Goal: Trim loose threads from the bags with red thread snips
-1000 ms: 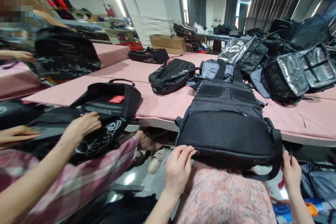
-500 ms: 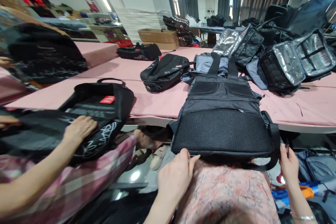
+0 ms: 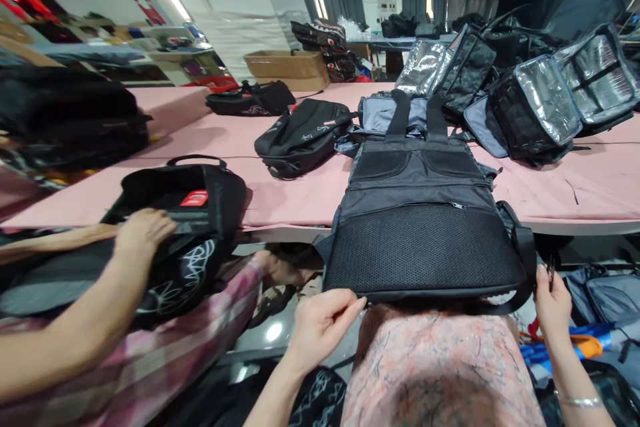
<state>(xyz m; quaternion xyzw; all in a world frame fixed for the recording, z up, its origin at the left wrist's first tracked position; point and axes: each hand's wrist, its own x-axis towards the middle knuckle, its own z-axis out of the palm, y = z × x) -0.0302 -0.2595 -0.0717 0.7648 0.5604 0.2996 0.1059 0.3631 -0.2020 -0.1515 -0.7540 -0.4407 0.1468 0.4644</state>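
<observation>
A black backpack [image 3: 425, 253] lies with its mesh back panel up, its lower end over my lap and its upper part on the pink-covered table. My left hand [image 3: 325, 330] is closed on the bottom left edge of this backpack, thumb stretched along the seam. At the right side my right hand [image 3: 553, 300] is closed around a small dark tool [image 3: 551, 270], its tip pointing up; the kind is not clear. That hand is beside the looped side strap [image 3: 526, 260]; whether it also grips the strap, I cannot tell. Two shoulder straps [image 3: 399, 115] stretch away across the table.
On the left a co-worker's hand [image 3: 143, 233] works at an open black bag [image 3: 220, 193]. Black bags [image 3: 305, 137] and silver-lined bags [image 3: 545, 107] stand on the pink table [image 3: 290, 203]. A cardboard box [image 3: 285, 70] is farther back. More bags [image 3: 605, 297] lie low at right.
My left hand has shifted slightly left and down along the backpack's bottom edge. The right hand stays by the strap with the tool. The co-worker's second hand has moved right; the view has turned slightly.
</observation>
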